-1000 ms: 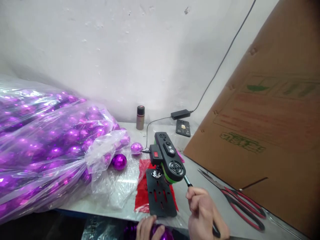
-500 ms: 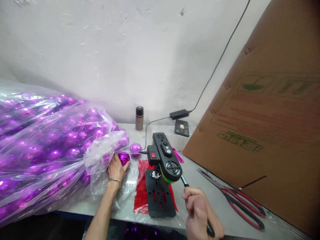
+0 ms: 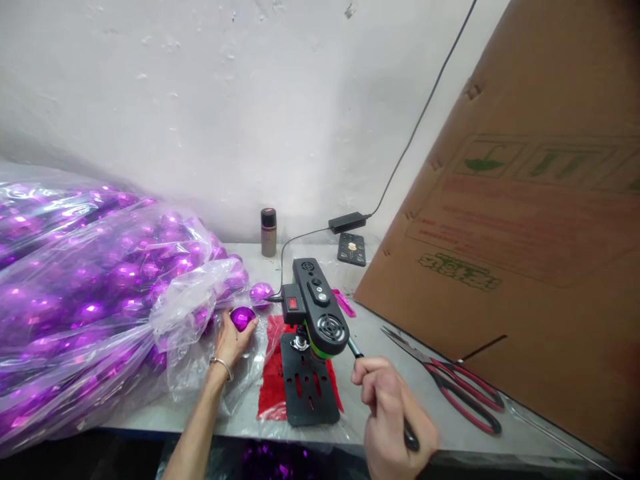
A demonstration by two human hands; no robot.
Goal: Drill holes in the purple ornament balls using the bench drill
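Note:
My left hand (image 3: 234, 339), with a bracelet at the wrist, has its thumb and fingers around a shiny purple faceted ball (image 3: 243, 319) beside the opening of a clear plastic bag (image 3: 175, 313). A second purple ball (image 3: 261, 293) lies just behind it. My right hand (image 3: 393, 413) is wrapped round the black grip of a metal lever (image 3: 355, 348) that sticks out from a small black press machine (image 3: 323, 303). Below the machine's head, its slotted black base plate (image 3: 311, 407) rests on a red cloth (image 3: 270, 393).
Many purple balls fill the bag at left. Large scissors (image 3: 450, 380) lie at right before a leaning cardboard box (image 3: 500, 220). Along the wall are a dark-capped bottle (image 3: 269, 233), a power adapter (image 3: 347, 222) and a phone (image 3: 351, 249). A pink strip (image 3: 344, 303) lies behind the machine.
The whole view has shifted, so things sit slightly further left. My left hand now has the purple ball more clearly between thumb and fingers, clear of the bag's edge. My right hand stays on the lever.

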